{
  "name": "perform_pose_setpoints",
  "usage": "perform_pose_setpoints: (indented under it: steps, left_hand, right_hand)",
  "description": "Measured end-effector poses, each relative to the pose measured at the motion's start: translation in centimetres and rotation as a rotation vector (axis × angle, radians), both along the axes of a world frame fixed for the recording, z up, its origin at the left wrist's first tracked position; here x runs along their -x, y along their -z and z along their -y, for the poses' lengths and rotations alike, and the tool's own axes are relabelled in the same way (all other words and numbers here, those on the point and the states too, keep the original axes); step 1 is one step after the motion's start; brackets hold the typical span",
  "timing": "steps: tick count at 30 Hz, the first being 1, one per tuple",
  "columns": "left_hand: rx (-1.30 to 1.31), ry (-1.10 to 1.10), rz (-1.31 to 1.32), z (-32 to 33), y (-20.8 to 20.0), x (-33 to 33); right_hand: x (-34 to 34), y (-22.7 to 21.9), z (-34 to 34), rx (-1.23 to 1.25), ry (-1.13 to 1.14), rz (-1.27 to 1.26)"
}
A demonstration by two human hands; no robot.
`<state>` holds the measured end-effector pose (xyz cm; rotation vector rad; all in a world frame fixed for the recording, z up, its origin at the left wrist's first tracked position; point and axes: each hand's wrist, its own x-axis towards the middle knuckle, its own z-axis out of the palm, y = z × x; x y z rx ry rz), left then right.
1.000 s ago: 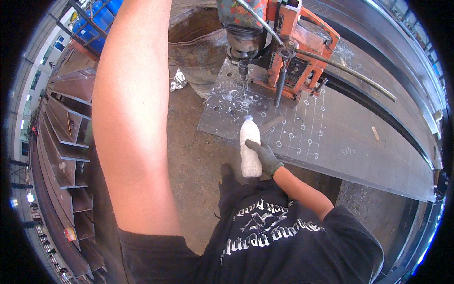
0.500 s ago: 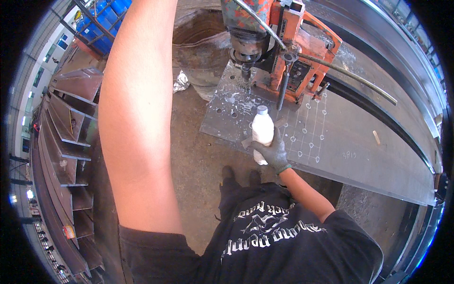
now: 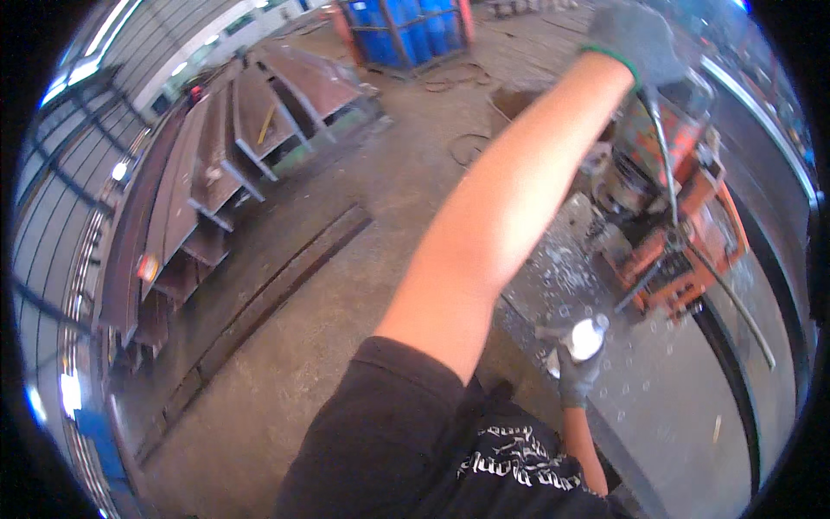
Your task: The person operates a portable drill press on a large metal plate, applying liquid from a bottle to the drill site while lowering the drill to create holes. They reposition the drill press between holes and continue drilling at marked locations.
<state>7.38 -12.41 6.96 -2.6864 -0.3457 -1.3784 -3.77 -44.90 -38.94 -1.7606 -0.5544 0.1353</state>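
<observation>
At the upper right, my left hand (image 3: 635, 43) in a grey glove is closed on the upper end of a metal lever (image 3: 664, 151). This lever runs down to the hub of an orange drill press (image 3: 683, 268), which stands on a dark steel plate (image 3: 666, 381). My right hand (image 3: 577, 379), also gloved, is wrapped round a white plastic bottle (image 3: 588, 339) with a pale cap. It holds the bottle tilted over the plate's near edge, left of the drill's base. The drill's tip is blurred and hard to make out. Pale shavings or spatter (image 3: 562, 272) lie beside the drill.
Brown steel beams (image 3: 251, 112) lie in rows at the left. A long flat bar (image 3: 285, 281) rests on the floor. Blue cylinders (image 3: 402, 30) stand in a rack at the far side. Another spoke (image 3: 735, 303) sticks out from the drill's hub to the right.
My view has swung left, so the drill and bottle appear farther right. My left hand, out of the picture before, now shows on the lever. My right hand still holds the bottle.
</observation>
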Motion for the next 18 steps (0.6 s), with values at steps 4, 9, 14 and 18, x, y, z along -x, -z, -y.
perform_pose_setpoints:
  steps: [4,9,14,18]
  left_hand:
    - [-0.01,-0.04,-0.161,0.1,-0.4,2.8]
    - [0.033,0.051,-0.146,-0.3,0.0,3.0]
    - [0.013,0.021,-0.175,-0.2,-0.4,3.5]
    - [0.08,0.028,-0.135,-0.3,0.3,1.8]
  right_hand:
    - [-0.8,2.7,0.8,0.075,-0.058,0.02]
    - [-0.8,3.1,0.8,0.085,-0.077,-0.016]
    - [-1.4,1.2,0.0,-0.055,-0.156,-0.286]
    - [-1.9,2.3,0.5,-0.105,-0.227,-0.53]
